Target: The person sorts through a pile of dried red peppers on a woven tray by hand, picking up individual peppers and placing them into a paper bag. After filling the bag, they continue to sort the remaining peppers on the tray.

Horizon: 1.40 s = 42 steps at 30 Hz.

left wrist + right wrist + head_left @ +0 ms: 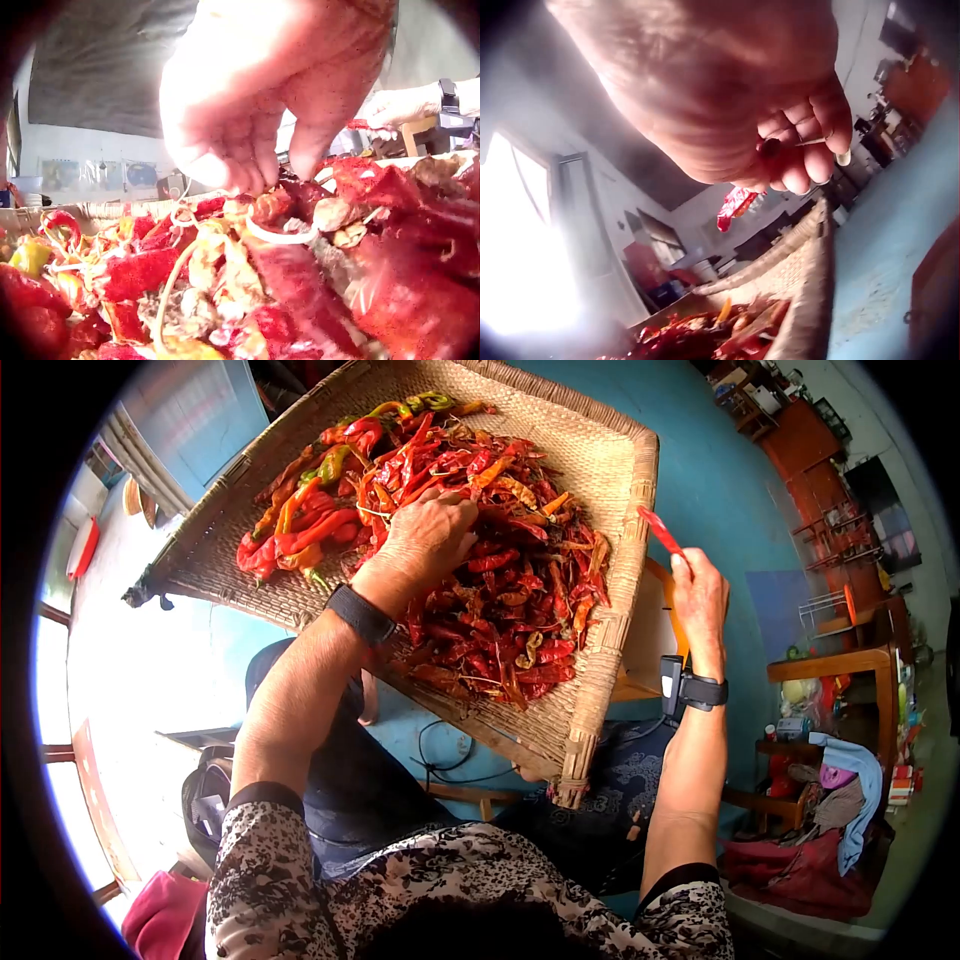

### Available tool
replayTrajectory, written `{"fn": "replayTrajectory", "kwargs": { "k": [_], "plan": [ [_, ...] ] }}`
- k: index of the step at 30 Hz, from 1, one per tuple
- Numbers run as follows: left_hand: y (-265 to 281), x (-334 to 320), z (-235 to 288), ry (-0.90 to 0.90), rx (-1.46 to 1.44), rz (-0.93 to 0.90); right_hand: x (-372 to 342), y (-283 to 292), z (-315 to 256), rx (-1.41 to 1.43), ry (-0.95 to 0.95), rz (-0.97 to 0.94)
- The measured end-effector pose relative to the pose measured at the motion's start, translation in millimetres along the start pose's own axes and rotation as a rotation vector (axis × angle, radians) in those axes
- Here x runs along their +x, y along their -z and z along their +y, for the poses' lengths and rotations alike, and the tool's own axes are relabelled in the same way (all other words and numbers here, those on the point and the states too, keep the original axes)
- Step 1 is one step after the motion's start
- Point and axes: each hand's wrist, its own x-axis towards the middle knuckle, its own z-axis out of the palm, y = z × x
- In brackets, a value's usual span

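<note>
A pile of dried red chilies [500, 570] fills the middle of a square woven basket [600, 690]. My left hand [430, 535] reaches down into this pile. In the left wrist view, the left fingers and thumb point downward with their tips among the chilies; I cannot tell whether they pinch one. My right hand [700, 595] is raised just outside the basket's right rim. It holds one long red chili [660, 530] by its end, and the chili's body sticks out beyond the fingers. In the right wrist view, the stem end [770, 148] shows inside the curled fingers.
Larger, fresher red and green peppers [310, 530] lie on the basket's left side. The basket slants above the person's lap. Below it are a dark cable [445, 765] and a wooden stool edge [480, 795]. A wooden chair [835, 670] piled with cloths stands at right.
</note>
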Motion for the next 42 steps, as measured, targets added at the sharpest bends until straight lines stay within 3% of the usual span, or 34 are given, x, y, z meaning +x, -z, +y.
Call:
{"fn": "replayTrajectory", "kwargs": {
  "k": [5, 7, 8, 12, 16, 18, 20, 22, 24, 26, 28, 30, 34, 35, 38, 42],
  "plan": [
    [-1.6, 0.9, 5.9, -0.047, 0.144, -0.137, -4.7, 11.6, 15.5, -0.365, -0.275, -0.224],
    [-5.3, 0.1, 10.4, -0.098, 0.176, -0.143, -9.2, 5.2, 14.5, -0.362, 0.033, -0.02],
    [-11.8, 0.0, 11.6, -0.099, 0.177, -0.144, -8.1, 2.2, 11.7, -0.361, 0.032, -0.02],
    [-19.2, -0.3, 19.9, -0.209, 0.106, 0.027, -6.2, -16.8, -29.0, 0.18, 0.401, -0.232],
    [-15.8, -0.8, 30.9, -0.193, -0.036, -0.05, -18.1, -43.5, -82.1, 0.256, 0.484, -0.374],
    [-9.3, -2.1, 36.2, -0.106, -0.198, -0.235, -20.2, -51.9, -96.3, 0.251, 0.504, -0.42],
    [-13.0, -10.1, 33.9, -0.114, -0.203, -0.194, -18.5, -61.3, -98.0, 0.206, 0.593, -0.331],
    [-14.1, -15.4, 29.6, -0.151, -0.145, 0.05, -15.5, -65.0, -100.8, 0.203, 0.57, -0.326],
    [-11.7, -17.8, 22.7, -0.133, -0.124, 0.036, -14.6, -68.6, -102.0, 0.198, 0.548, -0.319],
    [-10.0, -18.2, 18.1, 0.019, -0.207, -0.086, -15.5, -77.3, -99.8, 0.161, 0.494, -0.421],
    [-5.1, -15.0, 15.3, 0.024, -0.225, -0.073, -13.9, -82.1, -101.2, 0.189, 0.477, -0.441],
    [2.5, -11.5, 14.2, -0.034, -0.453, -0.225, -12.3, -80.7, -105.0, 0.266, 0.355, -0.503],
    [6.0, -9.0, 23.0, -0.108, -0.665, -0.142, -8.3, -65.7, -107.3, 0.281, 0.198, -0.474],
    [4.7, -7.6, 23.7, -0.081, -0.69, -0.152, -8.6, -65.7, -101.4, 0.365, 0.268, -0.341],
    [15.2, -4.8, 29.7, -0.012, -0.805, -0.116, -2.8, -48.3, -90.9, 0.349, 0.24, -0.2],
    [14.5, -1.7, 35.0, 0.002, -0.868, -0.137, -8.7, -40.1, -90.8, 0.533, 0.174, -0.374]
  ]
}}
